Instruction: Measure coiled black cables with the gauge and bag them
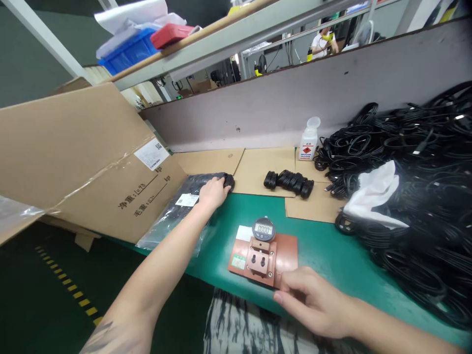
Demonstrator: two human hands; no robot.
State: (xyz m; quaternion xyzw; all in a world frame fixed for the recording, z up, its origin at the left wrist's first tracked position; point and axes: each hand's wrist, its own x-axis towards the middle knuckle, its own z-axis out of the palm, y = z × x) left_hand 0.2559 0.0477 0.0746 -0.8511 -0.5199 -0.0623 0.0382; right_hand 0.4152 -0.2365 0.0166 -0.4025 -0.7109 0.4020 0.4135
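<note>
My left hand (214, 192) is stretched out to a black cable bundle (229, 182) at the end of a clear plastic bag (173, 216) of black cables; its fingers are closed over the bundle. Near the table's front edge, my right hand (313, 300) has its fingers bent at the lower right corner of a reddish-brown base plate (288, 250). Whether it pinches the plate's edge is hard to see. On the plate stands a round digital gauge (263, 229) reading zeros, above a small metal fixture (258, 260). Several tied black cable bundles (289, 182) lie on cardboard beyond the gauge.
A big open cardboard box (140, 196) leans at the left. Coiled black cables (405, 246) heap up on the right, with a white cloth (372, 194) on them. A white bottle (308, 140) stands by the back wall. A person (324, 42) is in the background.
</note>
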